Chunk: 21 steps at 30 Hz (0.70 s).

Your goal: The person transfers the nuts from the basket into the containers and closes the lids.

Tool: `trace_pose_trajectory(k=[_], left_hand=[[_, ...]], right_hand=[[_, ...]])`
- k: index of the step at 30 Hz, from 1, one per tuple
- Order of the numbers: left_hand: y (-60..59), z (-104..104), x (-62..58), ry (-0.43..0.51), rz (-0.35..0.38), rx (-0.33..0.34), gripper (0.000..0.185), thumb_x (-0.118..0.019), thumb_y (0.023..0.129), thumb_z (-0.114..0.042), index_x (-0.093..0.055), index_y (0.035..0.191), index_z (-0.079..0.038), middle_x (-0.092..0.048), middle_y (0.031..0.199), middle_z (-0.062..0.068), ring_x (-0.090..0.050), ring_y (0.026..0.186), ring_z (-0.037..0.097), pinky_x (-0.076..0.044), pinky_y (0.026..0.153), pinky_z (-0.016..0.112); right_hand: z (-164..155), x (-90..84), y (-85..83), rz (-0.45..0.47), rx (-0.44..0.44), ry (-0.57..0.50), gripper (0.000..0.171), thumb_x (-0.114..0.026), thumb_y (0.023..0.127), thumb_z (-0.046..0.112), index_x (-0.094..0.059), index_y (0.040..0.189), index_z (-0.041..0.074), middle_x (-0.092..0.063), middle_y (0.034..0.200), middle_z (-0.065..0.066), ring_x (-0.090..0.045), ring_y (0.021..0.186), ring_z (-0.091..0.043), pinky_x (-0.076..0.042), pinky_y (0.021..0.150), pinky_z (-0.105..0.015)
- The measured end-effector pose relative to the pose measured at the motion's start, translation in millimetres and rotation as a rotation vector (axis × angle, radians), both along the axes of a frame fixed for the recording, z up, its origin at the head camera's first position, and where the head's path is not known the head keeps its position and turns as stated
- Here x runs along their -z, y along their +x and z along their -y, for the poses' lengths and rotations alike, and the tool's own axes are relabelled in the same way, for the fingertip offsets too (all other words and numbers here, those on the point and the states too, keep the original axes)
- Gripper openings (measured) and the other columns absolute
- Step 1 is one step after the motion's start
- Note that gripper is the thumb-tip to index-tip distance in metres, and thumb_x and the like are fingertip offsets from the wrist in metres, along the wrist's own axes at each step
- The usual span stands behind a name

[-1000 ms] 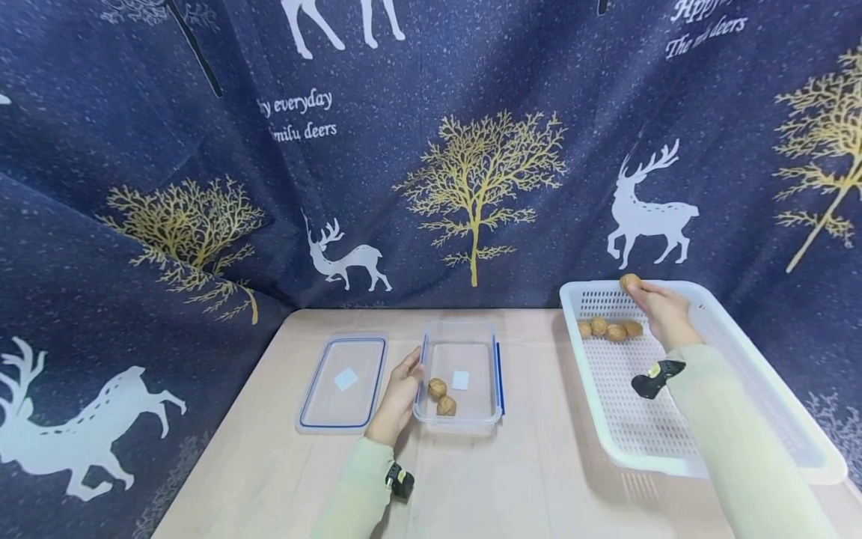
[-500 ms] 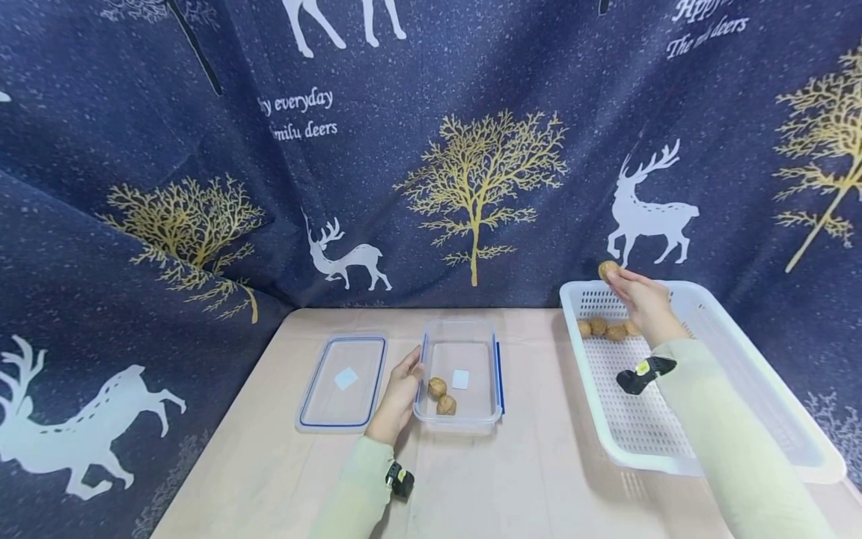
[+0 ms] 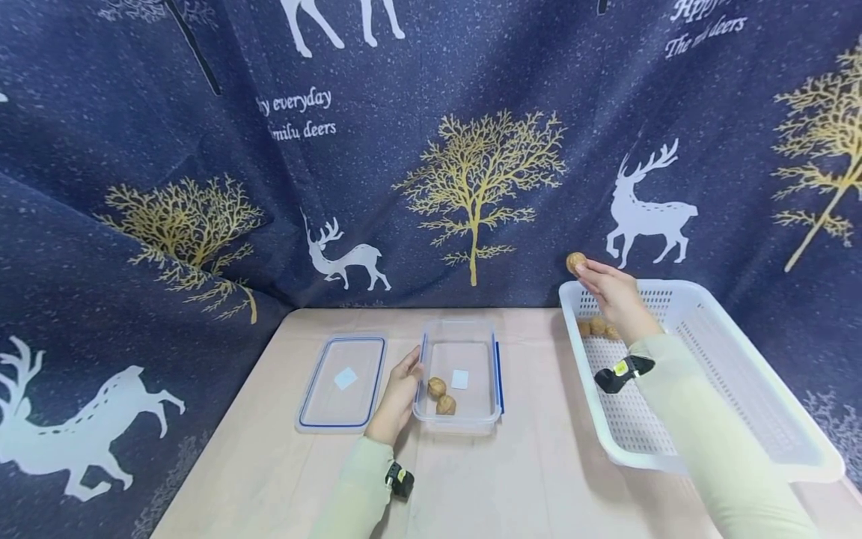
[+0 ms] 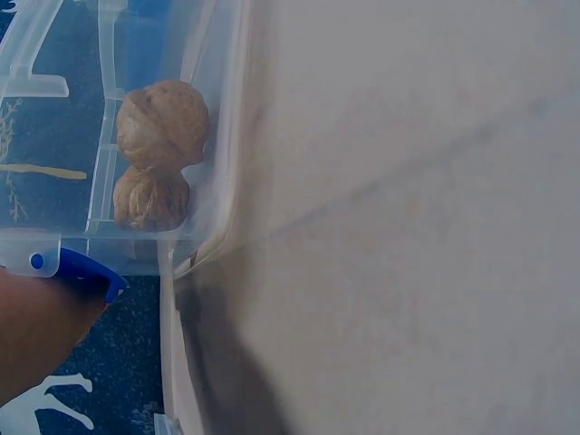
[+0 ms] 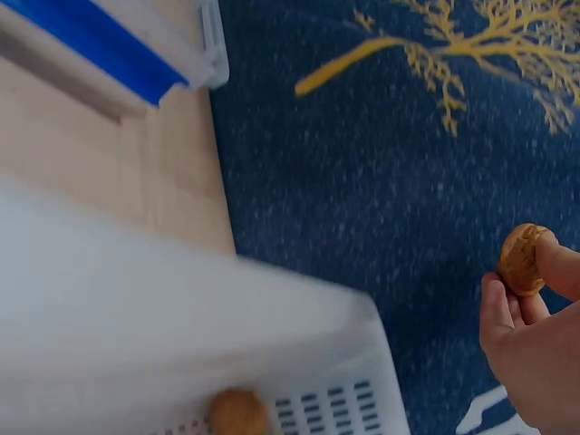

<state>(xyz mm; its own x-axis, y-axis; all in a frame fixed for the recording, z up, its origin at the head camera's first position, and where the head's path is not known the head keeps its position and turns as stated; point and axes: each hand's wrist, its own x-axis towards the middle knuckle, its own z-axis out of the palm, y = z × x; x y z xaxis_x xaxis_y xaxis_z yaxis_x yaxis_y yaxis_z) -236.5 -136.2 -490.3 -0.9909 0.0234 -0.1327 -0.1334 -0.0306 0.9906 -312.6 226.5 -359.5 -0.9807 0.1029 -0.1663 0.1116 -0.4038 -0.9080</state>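
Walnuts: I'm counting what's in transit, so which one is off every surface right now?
The walnut pinched by the right hand, above the white basket's far-left corner; the others lie in containers.

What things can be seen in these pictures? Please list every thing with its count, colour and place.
walnut in fingers: 1, brown, pinched above the basket's far left corner
walnuts in basket: at least 2 showing, brown, far end of the basket, partly behind the hand
walnuts in container: 2, brown, near left part of the container
container: 1, clear with blue clips, table centre
lid: 1, clear with blue rim, flat, left of the container
basket: 1, white, perforated, right side of the table
table: 1, light wood
curtain: 1, navy, white deer and gold trees, behind
left hand: rests on the container's left edge
right hand: pinches the walnut
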Motion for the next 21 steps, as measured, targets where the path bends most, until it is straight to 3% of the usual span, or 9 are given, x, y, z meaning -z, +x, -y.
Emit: trace_pose_trajectory(k=[6,12,16,19,21], left_hand=[[-1.3,0,2.0,0.01,-0.004,0.0,0.05,-0.038,0.102,-0.007,-0.026,0.15,-0.001,-0.021,0.156,0.022,-0.013,0.143,0.041,-0.01,0.116,0.056],[-1.5,0,2.9,0.008,-0.009,-0.008,0.05,-0.038,0.101,-0.005,-0.027,0.149,-0.001,-0.023,0.155,0.022,-0.014,0.143,0.041,-0.011,0.117,0.054],[-1.3,-1,2.7,0.008,-0.008,-0.01,0.05,-0.038,0.101,-0.005,-0.027,0.149,-0.001,-0.022,0.155,0.023,-0.015,0.143,0.041,-0.011,0.117,0.054],[-1.1,0,2.3,0.005,-0.007,-0.009,0.05,-0.038,0.101,-0.005,-0.027,0.15,-0.001,-0.022,0.155,0.023,-0.015,0.143,0.041,-0.011,0.117,0.054],[-0.9,0,1.9,0.004,-0.007,-0.009,0.05,-0.038,0.101,-0.005,-0.027,0.15,-0.001,-0.021,0.155,0.023,-0.014,0.144,0.041,-0.011,0.117,0.054]], right_hand=[[21,-6.6,2.8,0.002,-0.034,0.024,0.069,-0.067,0.089,0.005,-0.03,0.148,-0.001,-0.064,0.091,0.012,-0.065,0.083,0.001,-0.044,0.099,-0.015],[43,-8.6,2.5,-0.027,-0.052,0.107,0.066,-0.066,0.09,0.007,-0.033,0.147,-0.001,-0.06,0.118,0.0,-0.064,0.094,0.0,-0.041,0.103,-0.018],[55,-9.9,0.7,-0.021,-0.085,0.142,0.064,-0.064,0.092,0.009,-0.033,0.147,0.001,-0.048,0.141,-0.01,-0.055,0.122,-0.012,-0.039,0.106,-0.02],[66,-10.1,0.2,-0.019,-0.09,0.151,0.062,-0.064,0.092,0.008,-0.035,0.146,0.0,-0.051,0.137,-0.009,-0.048,0.13,-0.016,-0.04,0.106,-0.021],[72,-9.0,0.3,-0.027,-0.09,0.15,0.06,-0.063,0.092,0.007,-0.036,0.145,-0.002,-0.056,0.129,-0.008,-0.053,0.126,-0.015,-0.041,0.105,-0.022]])
